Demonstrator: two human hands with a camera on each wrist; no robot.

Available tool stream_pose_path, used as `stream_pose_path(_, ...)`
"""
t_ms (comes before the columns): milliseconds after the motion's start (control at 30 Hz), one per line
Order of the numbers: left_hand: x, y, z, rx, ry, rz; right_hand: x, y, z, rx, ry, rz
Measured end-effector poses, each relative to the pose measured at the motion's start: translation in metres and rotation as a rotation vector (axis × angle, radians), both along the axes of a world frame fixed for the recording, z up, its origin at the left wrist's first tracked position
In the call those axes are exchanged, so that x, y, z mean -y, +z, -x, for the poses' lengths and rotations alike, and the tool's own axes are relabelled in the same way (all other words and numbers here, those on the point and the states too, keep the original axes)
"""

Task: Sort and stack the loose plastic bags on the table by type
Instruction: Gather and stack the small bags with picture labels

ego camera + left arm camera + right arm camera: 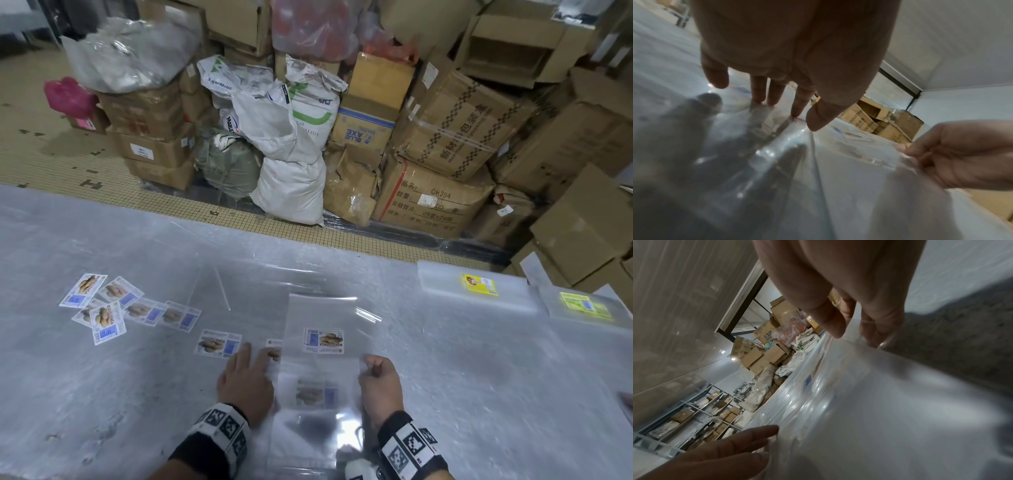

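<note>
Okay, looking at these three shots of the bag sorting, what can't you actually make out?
- Head view: print on the peanut labels is too small to read.
- Head view: the label under the held bag is blurred by plastic.
- Head view: the left hand partly covers another label.
- Right wrist view: the right hand hides its pinch point.
- Left wrist view: near table is blurred.

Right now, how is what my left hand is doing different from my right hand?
The left hand lies flat, fingers straight, pressing the left edge of the clear plastic bag with the white bread label. The right hand is curled, pinching the bag's right edge. Both touch the same bag.
</note>
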State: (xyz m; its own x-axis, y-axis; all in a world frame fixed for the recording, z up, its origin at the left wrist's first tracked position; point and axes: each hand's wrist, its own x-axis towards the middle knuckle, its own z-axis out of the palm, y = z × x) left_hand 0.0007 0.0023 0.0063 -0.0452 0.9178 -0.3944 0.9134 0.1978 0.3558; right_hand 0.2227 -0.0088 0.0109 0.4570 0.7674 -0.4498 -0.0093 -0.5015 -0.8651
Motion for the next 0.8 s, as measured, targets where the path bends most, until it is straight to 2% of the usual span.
stream_pose_path(233, 0.009, 0.013, -0.01, 0.044, -0.075, -0.064, -0.002, -0.009, 0.007, -0.058, 0.047, 0.018)
stream_pose_path(333, 0.008, 0.011, -0.01, 0.157, 0.005, -0.076, -0.007, -0.018, 0.005, -0.071, 0.105, 0.014)
stream_pose_path(467, 0.004, 0.006, -0.017, 0.275, 0.083, -0.036, -0.008, -0.004, 0.008, -0.039, 0.182, 0.016)
stream_pose_path(633, 0.01, 0.001, -0.02, 0.128, 0.119, 0.058, -0.008, 0.008, 0.006, 0.022, 0.207, 0.04)
stream_pose_path(800, 0.011, -0.005, -0.027, 0.208, 0.078, 0.09, -0.002, 0.008, 0.016, 0.09, 0.216, 0.052)
